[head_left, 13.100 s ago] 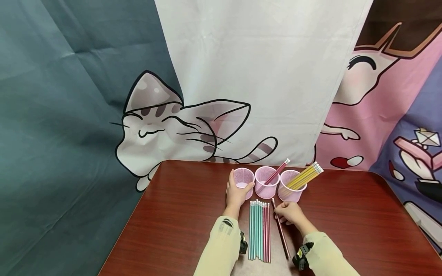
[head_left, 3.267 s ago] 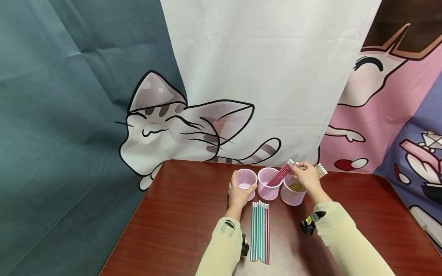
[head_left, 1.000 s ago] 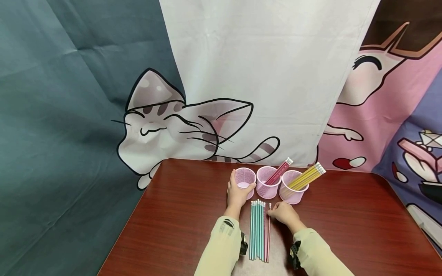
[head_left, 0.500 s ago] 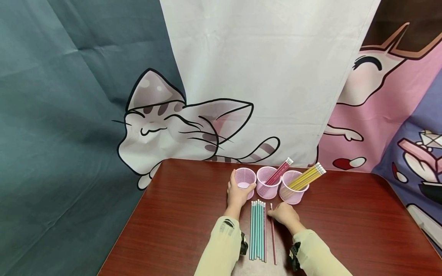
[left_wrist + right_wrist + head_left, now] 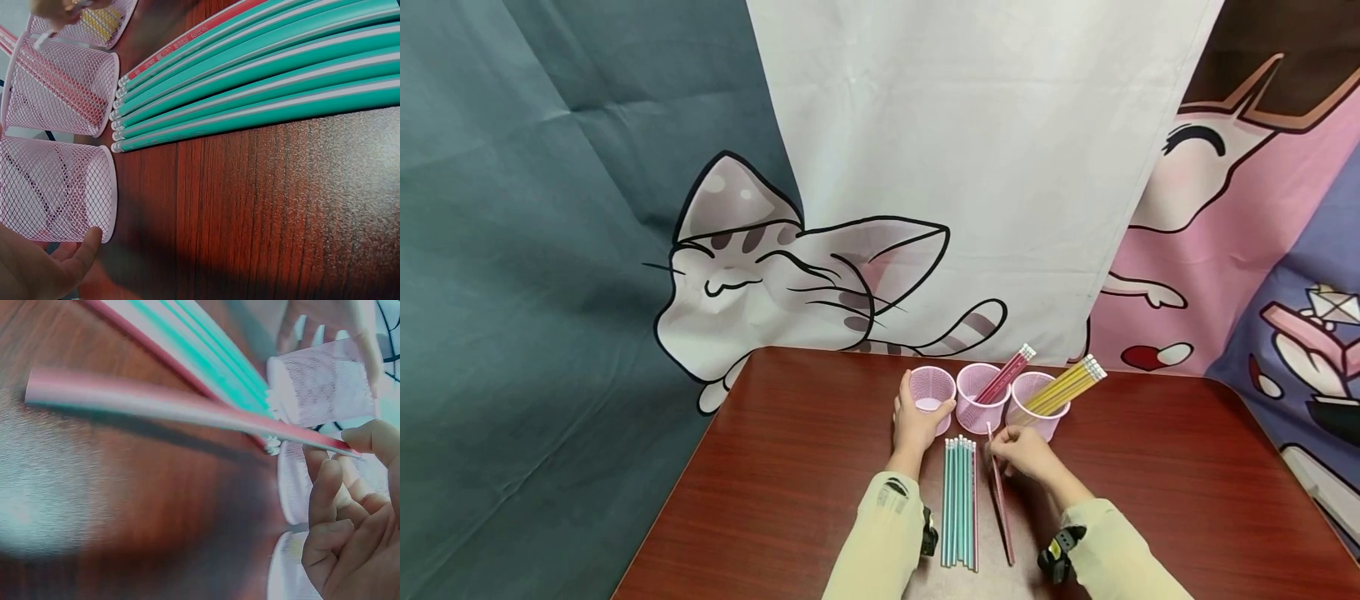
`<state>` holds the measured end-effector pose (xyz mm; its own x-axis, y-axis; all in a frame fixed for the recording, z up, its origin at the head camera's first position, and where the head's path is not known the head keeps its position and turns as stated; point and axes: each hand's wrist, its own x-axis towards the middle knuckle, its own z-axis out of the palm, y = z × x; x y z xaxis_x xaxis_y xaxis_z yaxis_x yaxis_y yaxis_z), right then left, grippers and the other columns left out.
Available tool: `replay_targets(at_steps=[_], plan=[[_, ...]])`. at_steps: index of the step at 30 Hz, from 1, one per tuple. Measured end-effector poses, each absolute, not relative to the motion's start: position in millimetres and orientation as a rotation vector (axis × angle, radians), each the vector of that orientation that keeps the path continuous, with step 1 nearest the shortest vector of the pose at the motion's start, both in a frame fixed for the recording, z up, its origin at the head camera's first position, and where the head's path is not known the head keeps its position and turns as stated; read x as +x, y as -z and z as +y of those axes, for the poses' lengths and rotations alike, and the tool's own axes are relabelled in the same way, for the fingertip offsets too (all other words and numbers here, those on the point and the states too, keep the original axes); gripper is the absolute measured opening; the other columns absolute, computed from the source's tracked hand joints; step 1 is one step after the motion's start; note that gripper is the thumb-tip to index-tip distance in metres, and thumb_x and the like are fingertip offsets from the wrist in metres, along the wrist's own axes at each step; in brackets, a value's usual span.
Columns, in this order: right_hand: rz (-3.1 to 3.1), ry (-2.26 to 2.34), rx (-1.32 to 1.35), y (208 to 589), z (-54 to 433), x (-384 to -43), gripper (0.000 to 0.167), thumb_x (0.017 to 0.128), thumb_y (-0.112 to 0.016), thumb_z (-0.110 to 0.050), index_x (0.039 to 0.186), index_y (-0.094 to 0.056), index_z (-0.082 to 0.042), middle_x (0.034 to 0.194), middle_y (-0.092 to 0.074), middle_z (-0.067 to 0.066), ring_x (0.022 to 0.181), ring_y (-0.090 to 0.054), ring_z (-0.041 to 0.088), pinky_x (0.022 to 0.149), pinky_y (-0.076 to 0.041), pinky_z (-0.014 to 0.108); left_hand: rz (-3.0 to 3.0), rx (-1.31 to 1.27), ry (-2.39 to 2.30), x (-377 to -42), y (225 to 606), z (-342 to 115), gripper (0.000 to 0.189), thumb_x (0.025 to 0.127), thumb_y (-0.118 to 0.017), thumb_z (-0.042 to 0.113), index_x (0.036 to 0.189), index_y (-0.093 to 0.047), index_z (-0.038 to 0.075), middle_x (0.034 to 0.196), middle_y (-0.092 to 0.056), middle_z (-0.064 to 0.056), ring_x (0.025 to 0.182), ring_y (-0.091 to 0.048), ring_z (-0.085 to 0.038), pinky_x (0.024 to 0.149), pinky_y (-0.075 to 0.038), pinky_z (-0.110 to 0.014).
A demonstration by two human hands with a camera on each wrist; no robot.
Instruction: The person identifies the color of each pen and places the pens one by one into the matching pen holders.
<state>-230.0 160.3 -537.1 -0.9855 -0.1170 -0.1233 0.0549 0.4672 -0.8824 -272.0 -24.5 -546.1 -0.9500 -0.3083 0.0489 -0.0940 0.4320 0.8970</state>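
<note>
My left hand grips the leftmost pink mesh pencil cup, thumb and fingers spread around its sides; no pencils show inside. In the right wrist view, my right hand pinches a red pencil near its eraser end, lifted at a slant with its shadow on the tabletop. A row of green pencils lies left of it, with one red pencil at the row's right edge. Several red pencils lean in the middle pencil cup. Yellow pencils lean in the right pencil cup.
The three cups stand side by side near the back edge of the reddish-brown wooden table. A printed cloth with a cartoon cat hangs behind it. Bright glare lies on the tabletop near the front.
My right hand has drawn a red pencil away from the row to the right and lifted it toward the cups. Over the longer span, more red pencils stand in the middle cup. The left hand stays put.
</note>
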Motion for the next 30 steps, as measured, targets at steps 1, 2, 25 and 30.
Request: replay_targets(at_steps=[1, 2, 25, 30], plan=[[2.538, 1.552, -0.066, 534, 160, -231, 0.008, 0.078, -0.061, -0.003, 0.072, -0.058, 0.002, 0.058, -0.056, 0.006, 0.043, -0.051, 0.014, 0.047, -0.049, 0.034, -2.477, 0.354, 1.534, -272, 546, -25, 0.095, 0.064, -0.081, 0.046, 0.143, -0.029, 0.031, 0.131, -0.044, -0.014, 0.115, -0.045, -0.036, 0.092, -0.039, -0.049], [2.533, 1.567, -0.071, 530, 160, -232, 0.008, 0.078, -0.062, -0.003, 0.073, -0.059, 0.002, 0.058, -0.056, 0.006, 0.043, -0.051, 0.014, 0.047, -0.049, 0.033, -2.477, 0.355, 1.535, -272, 546, -25, 0.095, 0.064, -0.080, 0.046, 0.143, -0.029, 0.031, 0.131, -0.044, -0.014, 0.115, -0.045, -0.036, 0.092, -0.039, -0.049], [2.491, 1.703, -0.101, 467, 180, -257, 0.019, 0.085, -0.064, -0.012, 0.083, -0.059, 0.006, 0.059, -0.062, 0.001, 0.052, -0.063, 0.022, 0.046, -0.048, 0.028, -2.483, 0.357, 1.528, -271, 545, -25, 0.095, 0.064, -0.080, 0.046, 0.143, -0.029, 0.031, 0.131, -0.044, -0.014, 0.114, -0.046, -0.036, 0.092, -0.039, -0.048], [2.501, 1.719, -0.090, 458, 185, -261, 0.020, 0.087, -0.063, -0.014, 0.085, -0.057, 0.005, 0.060, -0.062, 0.001, 0.055, -0.064, 0.024, 0.045, -0.047, 0.028, -2.485, 0.355, 1.524, -271, 545, -25, 0.095, 0.064, -0.080, 0.046, 0.143, -0.030, 0.031, 0.130, -0.044, -0.015, 0.114, -0.046, -0.037, 0.092, -0.039, -0.048]])
